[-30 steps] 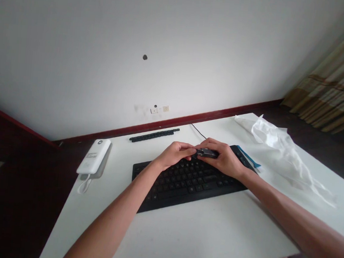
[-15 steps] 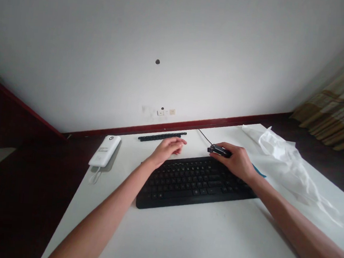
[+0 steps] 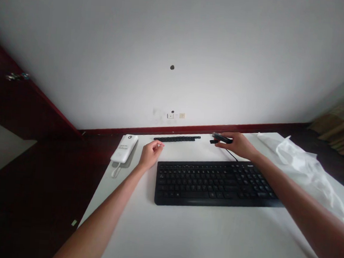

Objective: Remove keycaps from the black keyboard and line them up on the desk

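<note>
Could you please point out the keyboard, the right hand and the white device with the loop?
Keyboard [image 3: 215, 185]: head view, on its main keys.
Right hand [image 3: 238, 144]: head view, middle of its back.
White device [image 3: 124, 148]: head view, on its upper face.

Slim black tool [image 3: 223, 138] is gripped by right hand [image 3: 238, 144], beyond black full-size keyboard [image 3: 200, 183] | left hand [image 3: 150, 154] is held loosely curled near row of black keycaps [image 3: 177, 138] | white power bank [image 3: 124, 149] with looped cable [image 3: 116, 171] is laid along left edge of white table [image 3: 193, 238] | crumpled white bag [image 3: 297, 159] is spread at right
</note>
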`<act>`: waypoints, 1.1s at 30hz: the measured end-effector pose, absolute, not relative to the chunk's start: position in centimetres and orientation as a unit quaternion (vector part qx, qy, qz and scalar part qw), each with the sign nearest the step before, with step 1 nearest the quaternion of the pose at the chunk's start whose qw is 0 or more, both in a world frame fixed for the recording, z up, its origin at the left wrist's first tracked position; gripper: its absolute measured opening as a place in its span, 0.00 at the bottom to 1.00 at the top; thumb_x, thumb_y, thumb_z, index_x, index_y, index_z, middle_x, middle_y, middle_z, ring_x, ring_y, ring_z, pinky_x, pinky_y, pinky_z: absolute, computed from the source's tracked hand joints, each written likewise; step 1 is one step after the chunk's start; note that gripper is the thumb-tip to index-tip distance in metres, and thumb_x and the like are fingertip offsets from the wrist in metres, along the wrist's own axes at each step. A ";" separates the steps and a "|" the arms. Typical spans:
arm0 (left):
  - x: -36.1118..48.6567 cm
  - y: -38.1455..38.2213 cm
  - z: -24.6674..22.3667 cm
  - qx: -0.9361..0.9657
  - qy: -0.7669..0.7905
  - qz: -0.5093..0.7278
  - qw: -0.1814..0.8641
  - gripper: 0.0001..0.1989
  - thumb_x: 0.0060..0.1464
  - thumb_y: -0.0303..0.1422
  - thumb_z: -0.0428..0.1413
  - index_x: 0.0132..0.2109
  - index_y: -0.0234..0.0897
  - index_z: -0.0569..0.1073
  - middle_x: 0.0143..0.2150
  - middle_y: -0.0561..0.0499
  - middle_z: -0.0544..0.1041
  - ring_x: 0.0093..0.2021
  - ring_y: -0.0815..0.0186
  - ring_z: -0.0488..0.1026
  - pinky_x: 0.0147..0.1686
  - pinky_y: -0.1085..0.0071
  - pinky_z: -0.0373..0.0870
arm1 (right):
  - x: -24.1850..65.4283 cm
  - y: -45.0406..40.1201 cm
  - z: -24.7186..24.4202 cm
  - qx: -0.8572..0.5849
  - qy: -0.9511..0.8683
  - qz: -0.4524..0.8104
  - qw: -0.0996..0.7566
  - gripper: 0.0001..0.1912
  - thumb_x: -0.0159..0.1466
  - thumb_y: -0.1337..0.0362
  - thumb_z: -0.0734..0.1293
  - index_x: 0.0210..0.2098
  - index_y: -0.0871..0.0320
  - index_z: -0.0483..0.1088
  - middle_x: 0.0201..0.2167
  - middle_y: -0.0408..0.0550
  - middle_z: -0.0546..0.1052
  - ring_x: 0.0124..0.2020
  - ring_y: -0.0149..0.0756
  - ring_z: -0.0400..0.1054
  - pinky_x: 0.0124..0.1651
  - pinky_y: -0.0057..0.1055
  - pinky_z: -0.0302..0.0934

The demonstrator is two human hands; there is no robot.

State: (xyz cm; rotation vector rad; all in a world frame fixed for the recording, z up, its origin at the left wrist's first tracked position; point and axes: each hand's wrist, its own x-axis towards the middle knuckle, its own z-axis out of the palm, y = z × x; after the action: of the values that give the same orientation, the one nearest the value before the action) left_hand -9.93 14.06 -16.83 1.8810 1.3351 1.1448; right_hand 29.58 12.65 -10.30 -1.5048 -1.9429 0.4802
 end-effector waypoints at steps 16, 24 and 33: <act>-10.3 14.2 -16.7 0.690 0.499 0.429 0.301 0.16 0.61 0.44 0.55 0.39 0.35 0.79 0.23 0.57 0.64 0.25 0.69 0.58 0.28 0.73 0.53 | 27.3 17.9 -15.6 -0.624 -0.709 0.183 0.272 0.17 0.56 0.54 0.74 0.41 0.55 0.83 0.29 0.44 0.82 0.31 0.41 0.73 0.34 0.33 0.60; -10.3 14.1 -16.8 0.690 0.498 0.429 0.303 0.16 0.61 0.44 0.55 0.39 0.35 0.79 0.23 0.56 0.65 0.25 0.69 0.58 0.27 0.73 0.52 | 26.9 17.8 -16.3 -0.620 -0.713 0.166 0.283 0.17 0.57 0.54 0.74 0.43 0.55 0.81 0.36 0.46 0.84 0.39 0.44 0.77 0.40 0.35 0.63; -10.3 14.4 -17.2 0.693 0.497 0.431 0.295 0.15 0.61 0.42 0.55 0.39 0.36 0.79 0.23 0.57 0.65 0.25 0.69 0.59 0.27 0.73 0.53 | 25.9 17.8 -16.2 -0.663 -0.682 0.145 0.273 0.14 0.54 0.53 0.74 0.36 0.54 0.79 0.32 0.46 0.82 0.35 0.43 0.75 0.36 0.33 0.61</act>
State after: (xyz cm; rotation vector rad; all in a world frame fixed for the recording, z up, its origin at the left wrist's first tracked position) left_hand -10.25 14.44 -17.24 1.8433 1.3229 1.1466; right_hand 25.90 17.81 -16.17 -1.7829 -1.8343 0.3914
